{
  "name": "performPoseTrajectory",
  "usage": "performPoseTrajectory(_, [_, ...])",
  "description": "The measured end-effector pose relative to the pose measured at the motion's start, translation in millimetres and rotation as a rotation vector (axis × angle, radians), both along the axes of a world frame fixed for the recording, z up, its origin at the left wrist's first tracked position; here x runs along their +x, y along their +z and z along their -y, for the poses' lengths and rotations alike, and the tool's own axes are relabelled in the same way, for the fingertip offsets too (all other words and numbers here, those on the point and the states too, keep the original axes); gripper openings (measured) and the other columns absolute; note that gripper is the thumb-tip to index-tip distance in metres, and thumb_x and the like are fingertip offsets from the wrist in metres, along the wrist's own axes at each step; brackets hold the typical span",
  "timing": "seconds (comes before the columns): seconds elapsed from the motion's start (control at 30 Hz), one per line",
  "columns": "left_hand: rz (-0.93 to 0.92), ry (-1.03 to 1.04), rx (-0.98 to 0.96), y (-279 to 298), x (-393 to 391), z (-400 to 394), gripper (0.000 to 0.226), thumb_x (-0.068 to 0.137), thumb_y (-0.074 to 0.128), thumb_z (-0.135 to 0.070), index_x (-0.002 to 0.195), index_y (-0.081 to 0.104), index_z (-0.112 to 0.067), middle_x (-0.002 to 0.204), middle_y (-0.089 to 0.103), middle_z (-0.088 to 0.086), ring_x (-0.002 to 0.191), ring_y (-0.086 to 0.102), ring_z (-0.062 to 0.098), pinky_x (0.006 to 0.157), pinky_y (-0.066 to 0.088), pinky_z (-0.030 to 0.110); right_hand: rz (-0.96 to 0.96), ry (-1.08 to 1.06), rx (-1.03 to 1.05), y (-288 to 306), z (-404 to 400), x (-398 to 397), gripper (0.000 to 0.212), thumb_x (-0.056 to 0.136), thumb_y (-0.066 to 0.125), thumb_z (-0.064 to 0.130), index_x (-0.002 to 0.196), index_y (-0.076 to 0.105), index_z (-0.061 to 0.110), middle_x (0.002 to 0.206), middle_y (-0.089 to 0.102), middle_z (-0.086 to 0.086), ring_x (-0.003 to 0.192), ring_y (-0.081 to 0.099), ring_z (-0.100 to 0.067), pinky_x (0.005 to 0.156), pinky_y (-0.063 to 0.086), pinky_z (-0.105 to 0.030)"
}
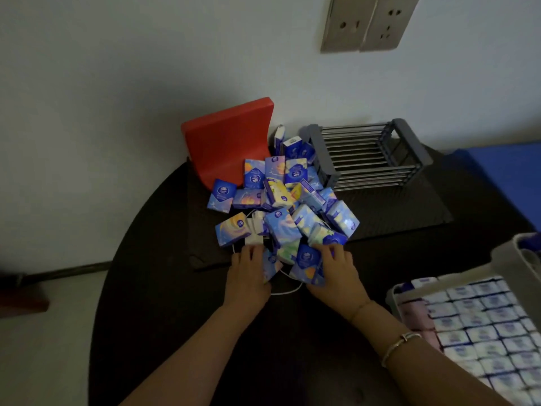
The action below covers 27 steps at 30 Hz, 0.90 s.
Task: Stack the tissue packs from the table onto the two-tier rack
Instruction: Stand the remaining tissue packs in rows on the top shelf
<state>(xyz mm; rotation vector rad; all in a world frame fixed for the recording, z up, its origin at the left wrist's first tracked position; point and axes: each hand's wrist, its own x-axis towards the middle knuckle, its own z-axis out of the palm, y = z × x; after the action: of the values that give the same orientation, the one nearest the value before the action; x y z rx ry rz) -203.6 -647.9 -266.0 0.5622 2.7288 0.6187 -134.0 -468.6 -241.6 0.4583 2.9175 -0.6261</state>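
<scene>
Several blue printed tissue packs (pixel 281 200) lie in a loose heap in the middle of the dark round table (pixel 164 303). The grey two-tier rack (pixel 366 153) with metal bars stands behind the heap to the right, against the wall, and its bars look bare. My left hand (pixel 248 273) grips a pack (pixel 270 266) at the heap's near edge. My right hand (pixel 336 271) grips another blue pack (pixel 307 266) beside it. A white charger and cable (pixel 254 232) lie among the packs.
A red board (pixel 228 142) leans on the wall behind the heap. A grey basket (pixel 480 326) filled with several rows of white tissue packs sits at the near right. Wall sockets (pixel 369 22) are above. A blue surface (pixel 509 177) lies far right.
</scene>
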Motion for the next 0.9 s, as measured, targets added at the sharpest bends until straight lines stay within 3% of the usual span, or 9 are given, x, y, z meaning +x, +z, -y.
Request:
performPoseTrajectory(0.13, [0.281, 0.161, 0.375, 12.2, -4.1, 5.3, 0.071, 0.075, 0.070, -0.018, 0.136, 0.037, -0.027, 0.122, 0.042, 0.002, 0.110, 0.043, 0.019, 0.095, 0.042, 0.037, 0.018, -0.105, -0.192, 3.0, 2.0, 3.0, 0.072, 0.073, 0.073, 0.032, 0.136, 0.039, 0.020, 0.127, 0.035, -0.003, 0.119, 0.038, -0.024, 0.099, 0.036, -0.030])
performPoseTrajectory(0.23, [0.704, 0.324, 0.723, 34.8, 1.2, 10.5, 0.041, 0.092, 0.054, -0.019, 0.129, 0.047, -0.035, 0.122, 0.057, 0.006, 0.104, 0.060, 0.019, 0.089, 0.052, 0.040, -0.058, -0.203, -0.640, 16.7, 6.4, 12.6, 0.053, 0.079, 0.074, 0.023, 0.124, 0.047, 0.028, 0.117, 0.045, 0.001, 0.110, 0.051, -0.014, 0.090, 0.044, -0.019])
performPoseTrajectory(0.37, [1.186, 0.352, 1.011, 57.5, 13.9, 12.7, 0.031, 0.097, 0.037, -0.022, 0.120, 0.058, -0.018, 0.103, 0.072, 0.006, 0.085, 0.068, 0.017, 0.072, 0.052, 0.032, -0.113, -0.030, -0.864, 33.8, 24.4, 30.0, 0.043, 0.082, 0.071, 0.013, 0.120, 0.053, 0.026, 0.123, 0.052, 0.012, 0.105, 0.054, 0.005, 0.080, 0.045, -0.010])
performPoseTrajectory(0.5, [1.188, 0.454, 1.054, 65.4, 19.7, 4.5, 0.073, 0.076, 0.074, -0.040, 0.132, 0.048, -0.002, 0.099, 0.064, 0.024, 0.078, 0.071, 0.018, 0.068, 0.058, 0.029, -0.170, 0.060, -0.835, 38.0, 36.4, 32.7, 0.045, 0.082, 0.072, 0.011, 0.122, 0.055, 0.020, 0.120, 0.055, 0.012, 0.106, 0.053, 0.009, 0.086, 0.044, -0.010])
performPoseTrajectory(0.57, [1.165, 0.463, 1.075, 62.9, 20.5, 6.4, 0.058, 0.084, 0.069, -0.029, 0.134, 0.042, -0.018, 0.116, 0.063, 0.019, 0.097, 0.069, 0.026, 0.083, 0.056, 0.041, -0.150, 0.073, -0.911, 37.9, 28.4, 29.7, 0.042, 0.084, 0.068, 0.011, 0.124, 0.057, 0.021, 0.127, 0.054, 0.008, 0.115, 0.050, 0.006, 0.097, 0.044, -0.018])
performPoseTrajectory(0.63, [1.124, 0.452, 1.062, 65.4, 22.3, 10.9, 0.040, 0.092, 0.060, -0.024, 0.128, 0.043, -0.026, 0.117, 0.064, 0.012, 0.095, 0.068, 0.027, 0.088, 0.054, 0.045, -0.113, -0.081, -1.043, 35.1, 19.1, 25.6, 0.041, 0.083, 0.061, 0.019, 0.124, 0.058, 0.027, 0.136, 0.050, 0.005, 0.127, 0.046, -0.008, 0.107, 0.040, -0.033])
performPoseTrajectory(0.67, [1.104, 0.455, 1.046, 65.2, 23.3, 13.8, 0.038, 0.092, 0.059, -0.024, 0.126, 0.042, -0.027, 0.114, 0.065, 0.011, 0.089, 0.069, 0.025, 0.086, 0.055, 0.044, -0.128, -0.190, -0.978, 30.5, 14.7, 23.4, 0.042, 0.082, 0.058, 0.024, 0.123, 0.057, 0.031, 0.137, 0.048, 0.003, 0.129, 0.043, -0.016, 0.107, 0.038, -0.039])
performPoseTrajectory(0.8, [1.055, 0.494, 0.987, 68.2, 26.1, 15.4, 0.033, 0.092, 0.059, -0.027, 0.120, 0.042, -0.033, 0.114, 0.062, 0.010, 0.092, 0.068, 0.026, 0.079, 0.057, 0.044, 0.077, -0.408, -0.162, 6.9, 2.0, 15.0, 0.056, 0.087, 0.060, 0.039, 0.136, 0.037, 0.028, 0.140, 0.035, -0.008, 0.127, 0.034, -0.031, 0.101, 0.035, -0.040])
performPoseTrajectory(0.9, [1.028, 0.515, 0.997, 70.5, 31.4, 19.1, 0.031, 0.091, 0.060, -0.029, 0.116, 0.043, -0.036, 0.119, 0.059, 0.008, 0.097, 0.066, 0.027, 0.071, 0.059, 0.042, 0.145, -0.417, -0.107, -2.8, 8.8, 13.9, 0.075, 0.083, 0.064, 0.044, 0.142, 0.026, 0.020, 0.137, 0.036, -0.013, 0.126, 0.037, -0.031, 0.099, 0.037, -0.040])
